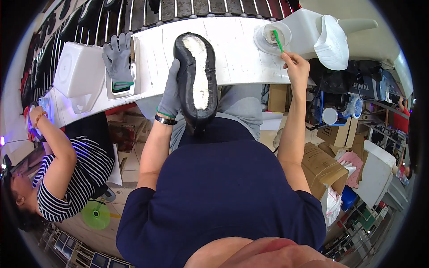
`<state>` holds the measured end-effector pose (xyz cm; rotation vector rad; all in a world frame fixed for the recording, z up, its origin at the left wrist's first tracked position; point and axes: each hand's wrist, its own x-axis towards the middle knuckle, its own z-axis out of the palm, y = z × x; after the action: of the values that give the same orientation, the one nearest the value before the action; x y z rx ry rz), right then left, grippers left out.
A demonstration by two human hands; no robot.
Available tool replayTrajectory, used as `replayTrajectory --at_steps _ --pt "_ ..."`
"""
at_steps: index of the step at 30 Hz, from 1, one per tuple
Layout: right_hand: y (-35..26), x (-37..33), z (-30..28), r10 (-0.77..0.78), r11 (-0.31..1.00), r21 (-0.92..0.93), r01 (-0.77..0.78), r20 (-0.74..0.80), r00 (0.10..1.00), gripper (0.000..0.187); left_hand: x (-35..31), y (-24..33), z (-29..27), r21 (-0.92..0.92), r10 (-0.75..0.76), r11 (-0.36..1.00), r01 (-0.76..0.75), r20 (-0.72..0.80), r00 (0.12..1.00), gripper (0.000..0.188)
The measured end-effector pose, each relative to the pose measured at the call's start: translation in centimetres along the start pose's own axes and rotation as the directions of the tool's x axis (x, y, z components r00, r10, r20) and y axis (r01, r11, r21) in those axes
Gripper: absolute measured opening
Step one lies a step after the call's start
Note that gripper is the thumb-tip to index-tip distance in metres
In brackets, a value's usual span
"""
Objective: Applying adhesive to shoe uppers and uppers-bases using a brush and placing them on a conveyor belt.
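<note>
My left hand (170,89), in a grey glove, grips a black shoe upper (199,80) from its left side. The shoe is held bottom up over the near table edge, showing a rough cream-white strip down its middle. My bare right hand (296,69) pinches a thin green brush (279,41) by its near end. The brush's far end dips into a round, whitish tub (260,43) at the right of the table; what the tub holds cannot be made out clearly.
A white table (241,51) spans the front, with a roller conveyor (178,8) behind. At left are a white plastic container (73,69) and a grey glove (119,60) on a tray. A white mask (333,44) hangs at right. A co-worker in stripes (82,169) works at far left; cardboard boxes (319,167) stand at right.
</note>
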<state>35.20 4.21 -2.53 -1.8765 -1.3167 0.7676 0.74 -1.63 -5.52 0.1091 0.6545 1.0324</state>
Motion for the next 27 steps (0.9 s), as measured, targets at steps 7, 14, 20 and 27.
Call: replayTrajectory --at_steps 7,14,20,27 --pt "0.7 0.7 0.7 -0.026 0.402 0.826 -0.395 0.442 0.897 0.029 -0.7 1.2 2.9 0.084 0.005 0.996 -0.005 -0.003 1.000 0.046" --pt "-9.8 0.2 -0.6 -0.431 0.748 0.655 0.107 0.357 0.828 0.013 -2.2 3.4 7.1 0.553 0.263 0.784 -0.282 0.117 0.958 0.053" --pt "-14.2 -4.5 -1.3 -0.647 0.763 0.368 0.531 0.433 0.628 0.011 -3.1 3.6 8.8 0.580 0.327 0.737 -0.347 0.143 0.934 0.050" --pt "-15.3 -4.4 0.2 -0.741 0.671 0.327 0.665 0.305 0.598 0.011 -3.7 3.5 9.4 0.667 0.353 0.627 -0.404 0.219 0.910 0.055"
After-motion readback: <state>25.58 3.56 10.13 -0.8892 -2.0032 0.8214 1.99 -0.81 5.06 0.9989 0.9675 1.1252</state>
